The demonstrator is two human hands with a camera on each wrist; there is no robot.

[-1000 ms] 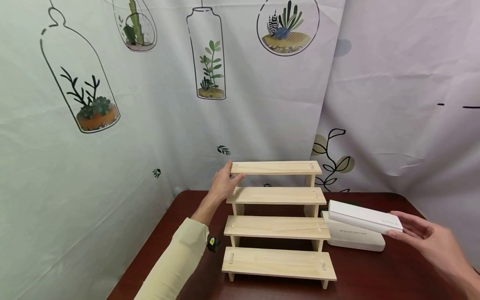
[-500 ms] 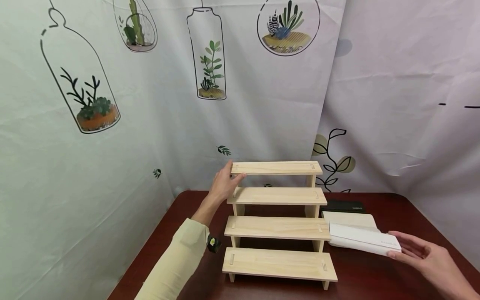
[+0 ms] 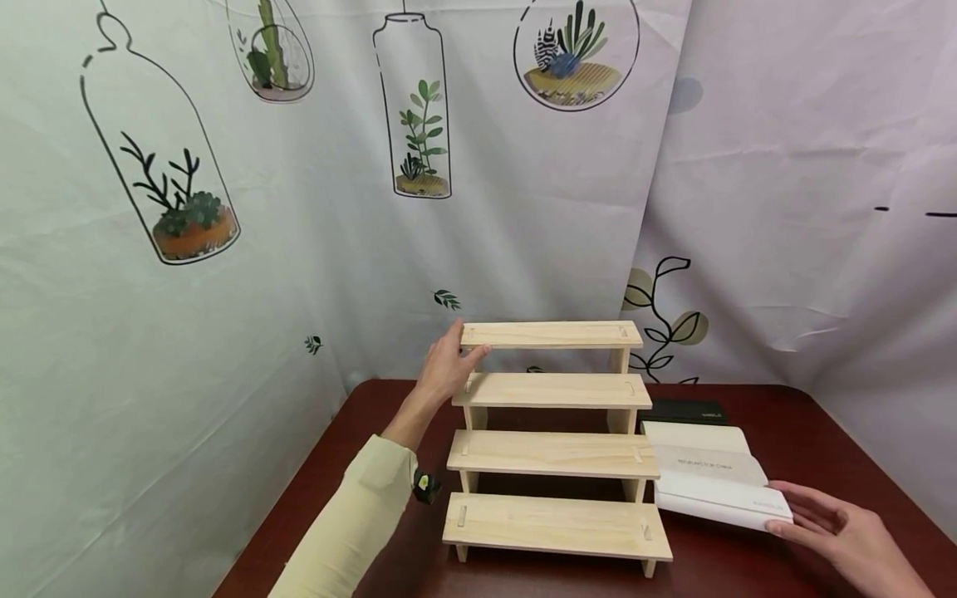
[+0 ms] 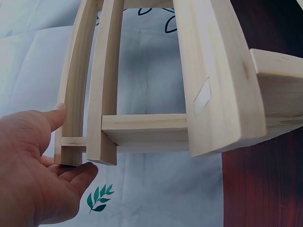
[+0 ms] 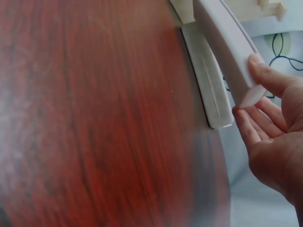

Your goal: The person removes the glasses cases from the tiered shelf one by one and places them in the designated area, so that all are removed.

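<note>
A four-step wooden display rack point(image 3: 553, 453) stands on the dark red table. My left hand point(image 3: 444, 365) grips the left end of its top board, and the left wrist view shows the thumb on one face of the board point(image 4: 73, 94) and the fingers around the other. To the rack's right, my right hand point(image 3: 845, 527) pinches the right end of a slim white case point(image 3: 721, 501), probably a glasses case. Its left end lies close to the rack's side. Behind it is a larger cream case point(image 3: 695, 433), partly covered by the white one.
A black case point(image 3: 686, 410) lies behind the cream one, beside the rack. The reddish-brown tabletop point(image 3: 777, 415) reaches back to a white curtain point(image 3: 508, 249) printed with plants in glass jars. A dark watch-like device point(image 3: 425, 485) is on the left wrist.
My right hand has brought the white case down and toward me, from above the cream case to its front. The black case has come into view. My left hand keeps its place on the rack.
</note>
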